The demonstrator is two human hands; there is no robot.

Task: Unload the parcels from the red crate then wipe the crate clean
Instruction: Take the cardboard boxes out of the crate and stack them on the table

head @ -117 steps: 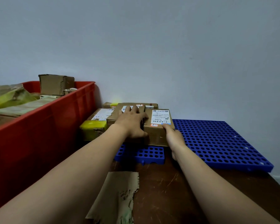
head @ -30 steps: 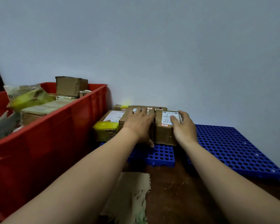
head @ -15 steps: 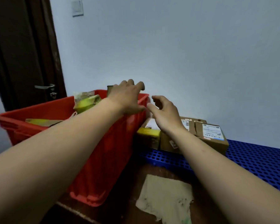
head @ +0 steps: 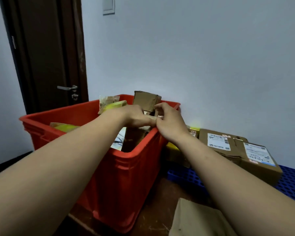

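The red crate (head: 126,176) stands at the left on a dark wooden surface with several parcels inside. My left hand (head: 136,116) and my right hand (head: 170,124) meet over its right rim. Both have fingers curled round the top edge of a brown parcel (head: 134,136) standing just inside that wall. A small cardboard box (head: 146,100) sits in the far corner behind my hands. Yellow-wrapped parcels (head: 114,104) lie further left in the crate. Labelled cardboard parcels (head: 218,142) lie outside on the blue perforated pallet (head: 293,184).
A beige cloth (head: 194,218) lies on the wood at the lower right. A dark door (head: 46,57) with a lever handle stands behind the crate on the left. A plain wall runs close behind the crate and the pallet.
Both hands left the parcels on the blue pallet, swung left to the crate, and now grip a brown parcel at its right rim. The view turned left with them.
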